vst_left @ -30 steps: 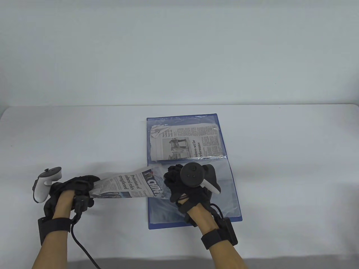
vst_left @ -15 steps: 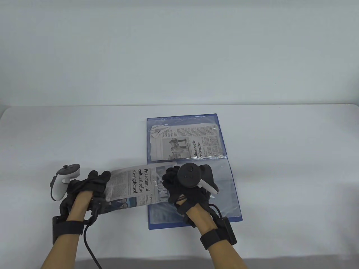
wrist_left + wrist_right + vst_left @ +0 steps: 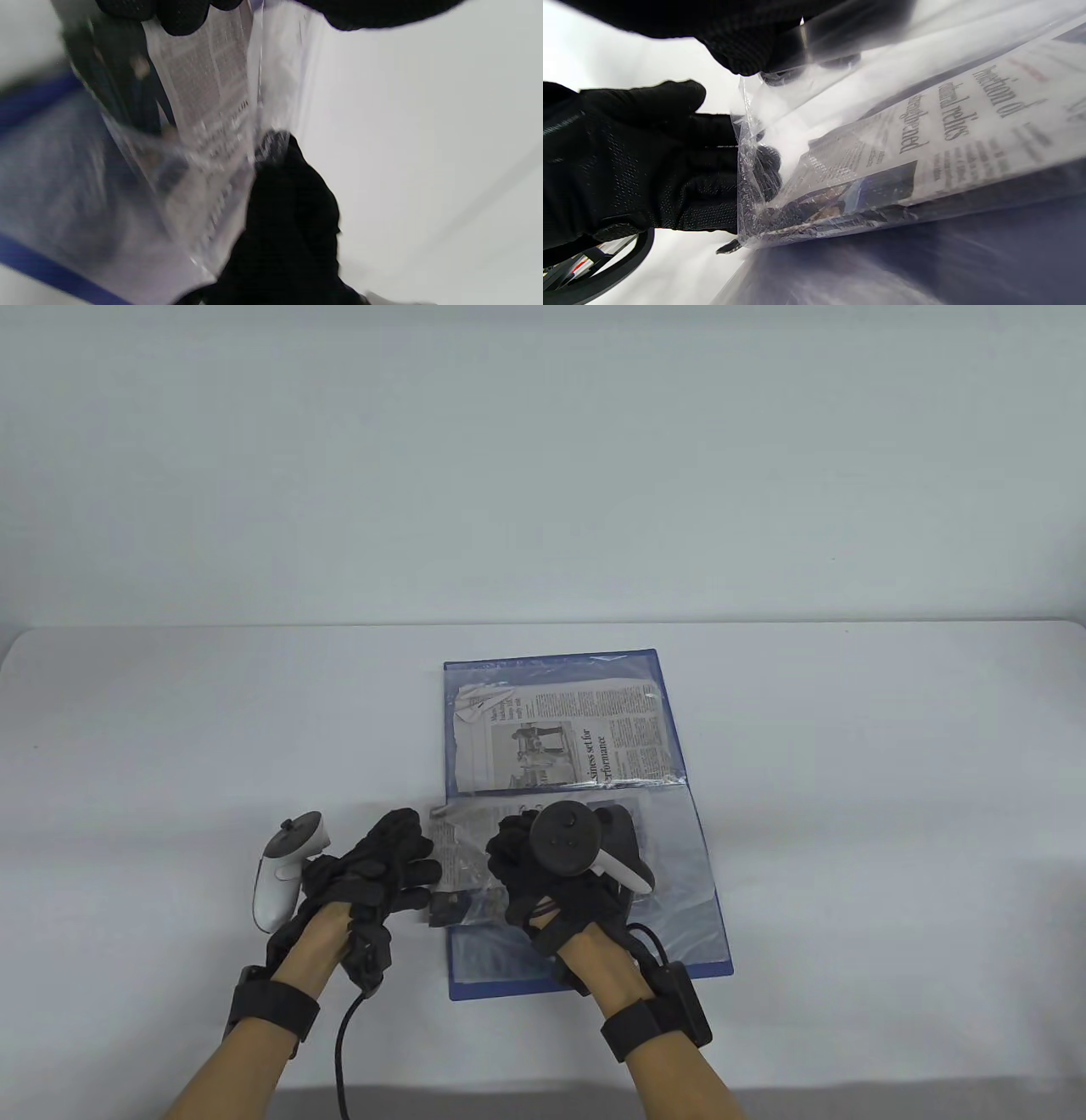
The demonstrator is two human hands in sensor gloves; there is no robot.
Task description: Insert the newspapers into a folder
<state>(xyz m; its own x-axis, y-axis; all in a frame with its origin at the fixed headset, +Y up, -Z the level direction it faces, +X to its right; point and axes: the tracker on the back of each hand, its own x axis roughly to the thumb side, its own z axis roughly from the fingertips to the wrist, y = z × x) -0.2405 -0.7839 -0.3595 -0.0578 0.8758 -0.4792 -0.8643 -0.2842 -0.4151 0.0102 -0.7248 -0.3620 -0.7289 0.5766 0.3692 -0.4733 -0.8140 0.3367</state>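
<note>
1. Table view: open blue folder [image 3: 585, 967] mid-table; upper sleeve's clipping [image 3: 564, 738] reads "...siness set for ...erformance". Left hand [image 3: 373, 869], fingers extended, pushes a newspaper [image 3: 462, 861] toward 3 o'clock into the lower sleeve [image 3: 679, 857].
2. Left wrist: blurry print, unreadable.
3. Right wrist: right hand [image 3: 780, 38] pinches the sleeve mouth open; headline ends "...cultural relics strengthened".

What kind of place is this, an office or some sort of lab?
Probably a lab or recording setup, not an office: a plain white table against a bare wall, a left hand and right hand in sensor gloves with trackers, and only a blue folder with newspaper.

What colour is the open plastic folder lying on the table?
The open plastic folder is blue with clear sleeves, best seen in the table view.
</note>
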